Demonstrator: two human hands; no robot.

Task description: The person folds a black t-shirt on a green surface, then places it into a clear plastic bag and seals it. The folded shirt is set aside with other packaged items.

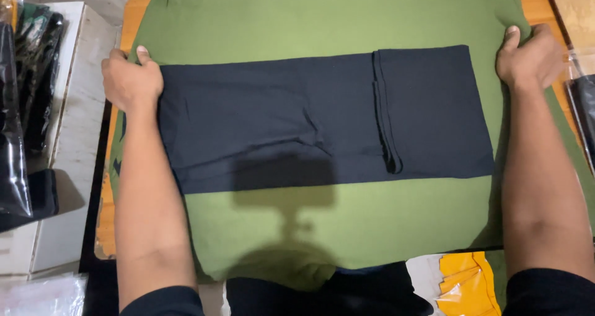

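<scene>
I see the olive green garment (334, 18) spread wide over the orange table (134, 12), with the folded black garment (322, 121) lying across its middle, between my hands. My left hand (128, 80) grips the black garment's left end, fingers curled shut. My right hand (527, 56) pinches the green cloth just beyond its right end.

Black cloth (322, 121) and green cloth (322, 25) lie flat, open above. Plastic bags (12, 118) crowd the left, a bagged pack (582, 105) the right, orange packet (468, 282) near.
</scene>
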